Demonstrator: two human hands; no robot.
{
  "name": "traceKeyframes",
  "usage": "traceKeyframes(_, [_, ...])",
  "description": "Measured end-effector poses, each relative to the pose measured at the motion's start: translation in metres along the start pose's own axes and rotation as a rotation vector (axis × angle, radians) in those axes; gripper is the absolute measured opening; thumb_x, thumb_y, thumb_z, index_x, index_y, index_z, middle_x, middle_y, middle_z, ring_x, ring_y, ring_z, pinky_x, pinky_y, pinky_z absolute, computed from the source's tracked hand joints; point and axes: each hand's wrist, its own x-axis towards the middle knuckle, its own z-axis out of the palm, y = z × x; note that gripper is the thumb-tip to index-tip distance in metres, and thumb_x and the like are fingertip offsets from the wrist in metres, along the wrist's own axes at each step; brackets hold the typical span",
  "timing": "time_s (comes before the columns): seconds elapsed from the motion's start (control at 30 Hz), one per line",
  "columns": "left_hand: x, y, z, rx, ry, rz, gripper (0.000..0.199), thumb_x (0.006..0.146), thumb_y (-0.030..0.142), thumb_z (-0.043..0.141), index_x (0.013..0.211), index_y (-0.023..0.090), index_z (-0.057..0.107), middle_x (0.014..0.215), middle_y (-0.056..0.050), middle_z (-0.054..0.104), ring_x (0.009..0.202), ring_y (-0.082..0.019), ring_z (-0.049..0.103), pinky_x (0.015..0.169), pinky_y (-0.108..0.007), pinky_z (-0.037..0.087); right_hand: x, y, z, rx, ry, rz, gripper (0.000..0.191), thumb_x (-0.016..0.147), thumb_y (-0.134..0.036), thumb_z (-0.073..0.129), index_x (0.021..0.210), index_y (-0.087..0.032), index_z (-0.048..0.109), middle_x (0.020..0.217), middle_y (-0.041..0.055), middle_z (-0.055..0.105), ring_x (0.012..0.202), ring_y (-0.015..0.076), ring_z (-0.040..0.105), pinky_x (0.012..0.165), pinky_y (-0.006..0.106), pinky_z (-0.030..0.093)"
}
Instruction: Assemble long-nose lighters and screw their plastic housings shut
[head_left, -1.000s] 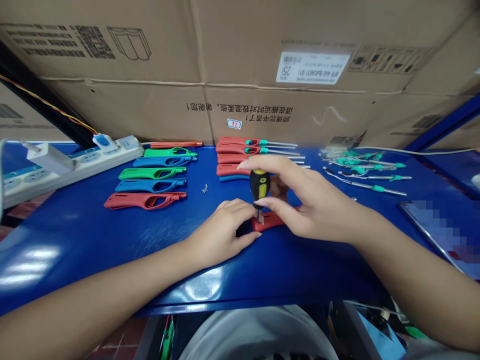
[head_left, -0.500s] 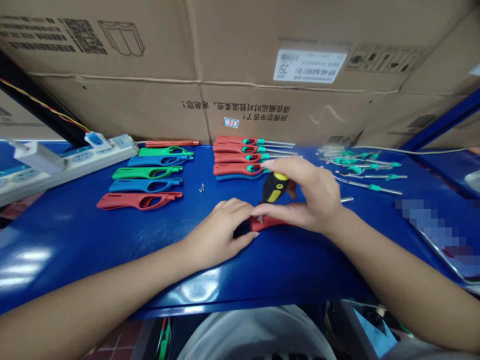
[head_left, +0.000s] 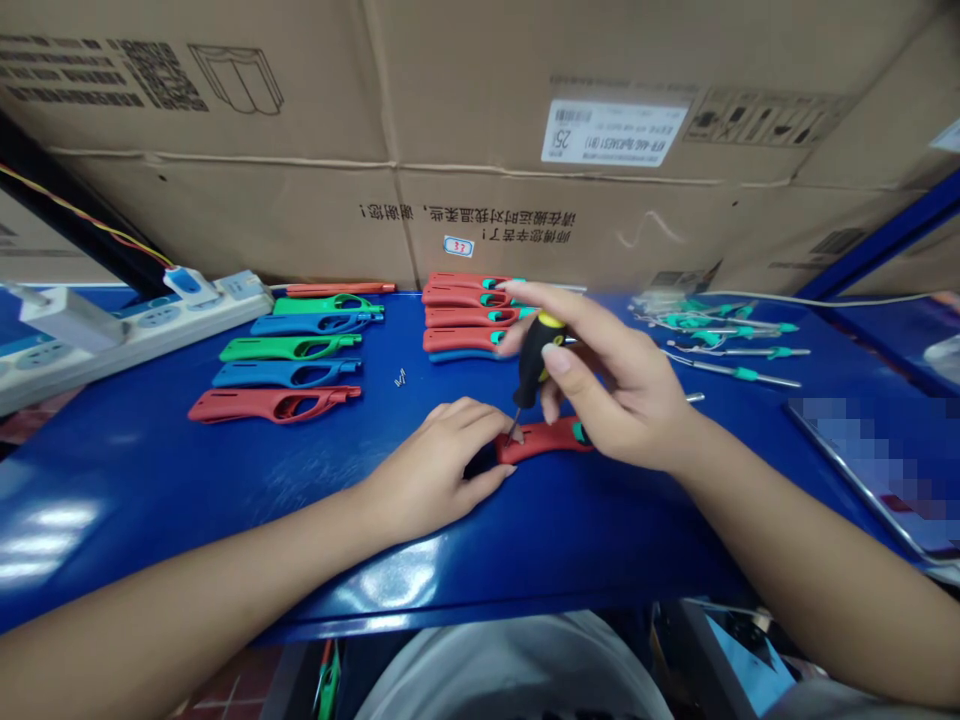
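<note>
At the middle of the blue table lies a red gas lighter (head_left: 551, 440) with a green trigger and a metal tube to the right. My left hand (head_left: 439, 465) grips its handle end between thumb and fingers, pressing it to the tabletop. In my right hand (head_left: 619, 390) is a black and yellow screwdriver (head_left: 531, 365), held by its handle between thumb and fingers. The screwdriver stands slightly tilted, its tip at the lighter's handle end beside my left fingertips. My right hand covers part of the lighter's front. A few small screws (head_left: 400, 377) lie left of my hands.
Red, green and blue lighter shells (head_left: 274, 404) lie in a column at left, beside a white power strip (head_left: 150, 325). Several red lighters (head_left: 459, 340) are stacked at the back. Metal tubes with green parts (head_left: 746, 374) and a phone (head_left: 877, 480) lie right. Cardboard (head_left: 480, 120) stands behind.
My right hand has shifted its fingers on the screwdriver, with the thumb now up on the handle. More of the screwdriver's shaft and the red lighter shows. My left hand keeps its place.
</note>
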Motion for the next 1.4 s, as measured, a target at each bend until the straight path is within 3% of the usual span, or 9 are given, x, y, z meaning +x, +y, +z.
traceKeyframes(0.13, [-0.0002, 0.0005, -0.0004, -0.003, 0.004, 0.009, 0.019, 0.095, 0.025, 0.063, 0.113, 0.022, 0.058, 0.116, -0.006, 0.065, 0.113, -0.025, 0.056, 0.101, -0.043, 0.044, 0.0004, 0.0046, -0.0028, -0.208, 0.113, -0.125, 0.026, 0.094, -0.041, 0.064, 0.113, -0.024, 0.067, 0.098, 0.0057, 0.074, 0.084, 0.0208, 0.071, 0.077, 0.035, 0.06])
traceKeyframes(0.33, [-0.0003, 0.0001, -0.0009, -0.004, -0.014, 0.001, 0.02, 0.095, 0.026, 0.062, 0.114, 0.022, 0.058, 0.116, -0.007, 0.065, 0.111, -0.026, 0.058, 0.099, -0.044, 0.046, 0.0004, 0.0043, -0.0043, -0.046, -0.052, -0.023, 0.046, 0.105, -0.031, 0.036, 0.151, -0.027, 0.04, 0.138, 0.0086, 0.062, 0.11, 0.0226, 0.068, 0.093, 0.042, 0.058])
traceKeyframes(0.5, [-0.0006, 0.0, -0.0005, 0.01, -0.012, 0.013, 0.02, 0.096, 0.026, 0.061, 0.115, 0.022, 0.058, 0.117, -0.007, 0.065, 0.114, -0.026, 0.056, 0.102, -0.045, 0.044, -0.0019, 0.0053, -0.0053, -0.239, 0.103, -0.103, 0.041, 0.094, -0.043, 0.064, 0.131, -0.026, 0.062, 0.12, 0.0072, 0.073, 0.102, 0.0246, 0.072, 0.087, 0.037, 0.061])
traceKeyframes(0.7, [0.0005, 0.0005, -0.0015, 0.007, -0.022, 0.001, 0.018, 0.096, 0.026, 0.062, 0.113, 0.021, 0.058, 0.117, -0.007, 0.065, 0.112, -0.025, 0.057, 0.1, -0.043, 0.045, -0.0017, 0.0035, -0.0077, -0.003, -0.006, 0.03, 0.042, 0.107, -0.028, 0.036, 0.147, -0.025, 0.048, 0.128, 0.0051, 0.07, 0.084, 0.015, 0.073, 0.076, 0.031, 0.062])
traceKeyframes(0.87, [0.0004, 0.0001, -0.0014, 0.008, -0.013, 0.017, 0.02, 0.096, 0.025, 0.061, 0.115, 0.022, 0.058, 0.118, -0.008, 0.065, 0.114, -0.026, 0.057, 0.101, -0.044, 0.045, 0.0008, 0.0018, -0.0093, -0.262, 0.177, -0.113, 0.023, 0.093, -0.04, 0.067, 0.109, -0.023, 0.07, 0.099, 0.0038, 0.078, 0.08, 0.0189, 0.073, 0.074, 0.031, 0.06])
traceKeyframes(1.0, [-0.0004, -0.0007, -0.0017, 0.003, -0.015, 0.012, 0.021, 0.096, 0.027, 0.062, 0.116, 0.022, 0.058, 0.118, -0.008, 0.065, 0.113, -0.026, 0.058, 0.1, -0.044, 0.046, 0.0003, 0.0013, -0.0093, -0.136, 0.077, -0.026, 0.037, 0.107, -0.034, 0.036, 0.134, -0.025, 0.059, 0.116, 0.006, 0.074, 0.088, 0.0192, 0.074, 0.074, 0.035, 0.06])
traceKeyframes(1.07, [-0.0004, -0.0007, -0.0019, 0.002, -0.022, 0.004, 0.021, 0.096, 0.027, 0.062, 0.115, 0.021, 0.059, 0.118, -0.008, 0.065, 0.112, -0.026, 0.058, 0.101, -0.044, 0.046, 0.0002, 0.0017, -0.0079, -0.026, 0.03, 0.027, 0.039, 0.107, -0.031, 0.034, 0.14, -0.024, 0.054, 0.116, 0.0057, 0.074, 0.082, 0.0167, 0.073, 0.068, 0.032, 0.059])
traceKeyframes(1.27, [0.0004, -0.0014, -0.0002, 0.006, -0.01, 0.02, 0.024, 0.096, 0.026, 0.062, 0.119, 0.021, 0.058, 0.12, -0.008, 0.065, 0.115, -0.025, 0.057, 0.102, -0.044, 0.045, -0.0004, 0.0045, -0.0046, -0.322, 0.297, -0.055, 0.024, 0.097, -0.042, 0.06, 0.094, -0.02, 0.069, 0.078, 0.0031, 0.073, 0.065, 0.0156, 0.068, 0.063, 0.029, 0.054])
traceKeyframes(1.4, [0.0009, -0.0031, 0.0002, -0.007, -0.01, 0.019, 0.024, 0.096, 0.028, 0.063, 0.119, 0.02, 0.059, 0.119, -0.008, 0.065, 0.113, -0.025, 0.057, 0.101, -0.044, 0.046, -0.0007, 0.0047, -0.0052, 0.017, 0.104, 0.041, 0.033, 0.106, -0.024, 0.038, 0.128, -0.02, 0.061, 0.109, 0.0056, 0.074, 0.063, 0.0112, 0.067, 0.064, 0.029, 0.057])
